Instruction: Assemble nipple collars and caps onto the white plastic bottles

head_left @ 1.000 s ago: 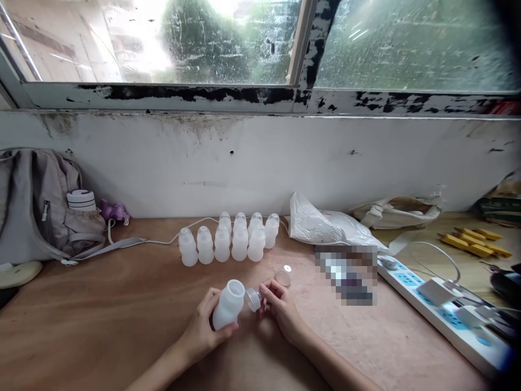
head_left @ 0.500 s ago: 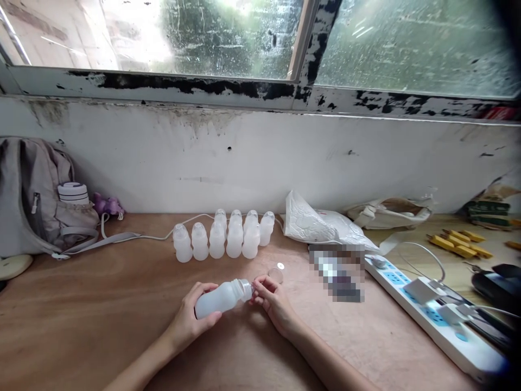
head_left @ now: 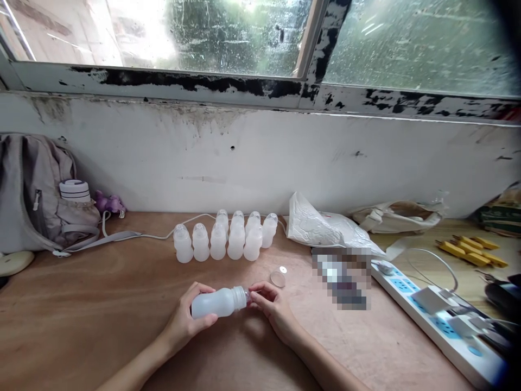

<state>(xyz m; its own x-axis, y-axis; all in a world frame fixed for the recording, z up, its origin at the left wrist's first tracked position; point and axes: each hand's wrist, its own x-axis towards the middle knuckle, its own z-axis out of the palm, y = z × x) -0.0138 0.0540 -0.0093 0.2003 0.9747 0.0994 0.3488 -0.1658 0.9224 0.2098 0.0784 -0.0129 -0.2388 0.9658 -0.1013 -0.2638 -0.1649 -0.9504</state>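
My left hand point(head_left: 192, 313) is wrapped round a frosted baby bottle point(head_left: 217, 304), which lies nearly level above the table with its threaded neck pointing right. At that open end, my right hand point(head_left: 272, 304) pinches a small clear nipple point(head_left: 247, 295) between thumb and fingertips. Fingers partly cover the piece, and I cannot tell how far it sits in the neck. Just beyond my right hand, a clear cap point(head_left: 278, 278) rests on the table beside a small white disc point(head_left: 283, 270).
Several capped frosted bottles point(head_left: 218, 241) stand in two rows at the back. A white plastic package point(head_left: 313, 225) and a blurred-out item point(head_left: 342, 279) lie to the right, near a long power strip point(head_left: 431, 315) with plugs. A grey backpack point(head_left: 36, 190) leans at the left.
The bottle has turned closer to level and shifted slightly left and down. My right hand has moved a little left with it, still pinching at the neck. The view has shifted slightly.
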